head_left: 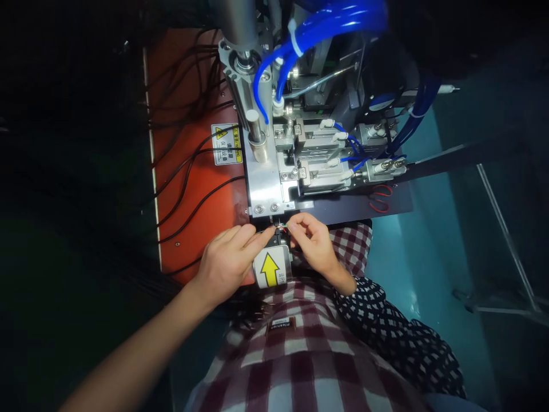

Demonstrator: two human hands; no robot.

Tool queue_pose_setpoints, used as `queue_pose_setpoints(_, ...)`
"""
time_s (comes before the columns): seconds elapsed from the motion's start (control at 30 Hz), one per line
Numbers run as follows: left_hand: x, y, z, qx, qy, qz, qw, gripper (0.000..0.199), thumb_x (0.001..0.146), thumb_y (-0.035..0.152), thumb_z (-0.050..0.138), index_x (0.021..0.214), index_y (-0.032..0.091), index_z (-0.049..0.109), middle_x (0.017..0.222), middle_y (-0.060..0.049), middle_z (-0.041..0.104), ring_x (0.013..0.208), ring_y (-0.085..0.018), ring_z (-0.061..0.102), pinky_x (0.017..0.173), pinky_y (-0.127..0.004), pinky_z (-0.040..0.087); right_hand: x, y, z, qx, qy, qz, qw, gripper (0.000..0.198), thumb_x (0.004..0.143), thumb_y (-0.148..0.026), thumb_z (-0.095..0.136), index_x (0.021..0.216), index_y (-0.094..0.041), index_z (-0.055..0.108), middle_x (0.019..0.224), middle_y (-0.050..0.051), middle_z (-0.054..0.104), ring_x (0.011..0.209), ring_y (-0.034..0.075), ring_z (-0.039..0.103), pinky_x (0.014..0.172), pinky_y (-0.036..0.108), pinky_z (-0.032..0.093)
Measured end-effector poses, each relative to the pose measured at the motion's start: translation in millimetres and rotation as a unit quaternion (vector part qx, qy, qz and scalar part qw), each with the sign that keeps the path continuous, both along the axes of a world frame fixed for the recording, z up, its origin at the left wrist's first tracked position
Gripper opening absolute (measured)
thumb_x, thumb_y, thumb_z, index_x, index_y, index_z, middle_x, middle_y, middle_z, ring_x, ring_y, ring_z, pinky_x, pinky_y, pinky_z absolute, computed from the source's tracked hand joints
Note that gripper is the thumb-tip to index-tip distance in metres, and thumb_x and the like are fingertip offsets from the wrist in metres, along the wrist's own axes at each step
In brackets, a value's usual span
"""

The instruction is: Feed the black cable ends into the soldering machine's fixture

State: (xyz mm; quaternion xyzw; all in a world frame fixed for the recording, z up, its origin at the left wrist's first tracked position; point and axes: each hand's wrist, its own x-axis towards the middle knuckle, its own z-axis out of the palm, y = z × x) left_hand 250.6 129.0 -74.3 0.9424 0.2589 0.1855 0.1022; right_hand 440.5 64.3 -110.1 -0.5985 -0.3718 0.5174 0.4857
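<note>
My right hand (pixel 314 241) is closed in a pinch on a small wire-like piece (pixel 283 227) with red and pale green bits, too small to name surely. From the other side my left hand (pixel 229 258) reaches in, one finger stretched to the same spot and the others curled under. Whether it grips anything is hidden. Both fingertips meet at a small dark fixture (pixel 277 237) at the machine's front edge. Just below it is a white plate with a yellow arrow (pixel 270 269). Above stands a metal block (pixel 266 191) with two screws.
Pneumatic cylinders (pixel 321 174) and blue air hoses (pixel 338 20) crowd the machine's top. Black cables (pixel 189 166) cross the orange base (pixel 171 220), beside a warning label (pixel 227 144). Red-handled scissors (pixel 381 198) lie on the dark plate at right. A metal-legged frame (pixel 506 229) stands farther right.
</note>
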Motion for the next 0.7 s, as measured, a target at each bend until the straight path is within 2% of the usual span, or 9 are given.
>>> queue_pose_setpoints(0.23,-0.6,-0.2,-2.4,0.000,0.002,-0.002,1.000,0.030,0.095,0.015,0.046,0.119,0.011,0.064,0.076,-0.004,0.055,0.067,-0.016,0.051,0.059,-0.027,0.041,-1.3,1.4,2.5,0.005,-0.039,-0.011,0.999,0.015,0.086,-0.031,0.061,0.080,-0.018,0.060,0.063,-0.002,0.052,0.054,0.011,0.048,0.051,0.024,0.041)
queue_pose_setpoints(0.7,-1.6,-0.1,-1.8,-0.008,-0.002,0.000,1.000,0.030,0.094,0.014,0.046,0.117,0.011,0.066,0.076,-0.005,0.055,0.067,-0.017,0.052,0.059,-0.027,0.042,-1.3,2.4,5.3,-0.010,0.006,-0.006,1.000,0.011,0.086,-0.026,0.061,0.078,-0.019,0.059,0.060,-0.004,0.053,0.051,0.010,0.051,0.049,0.022,0.042)
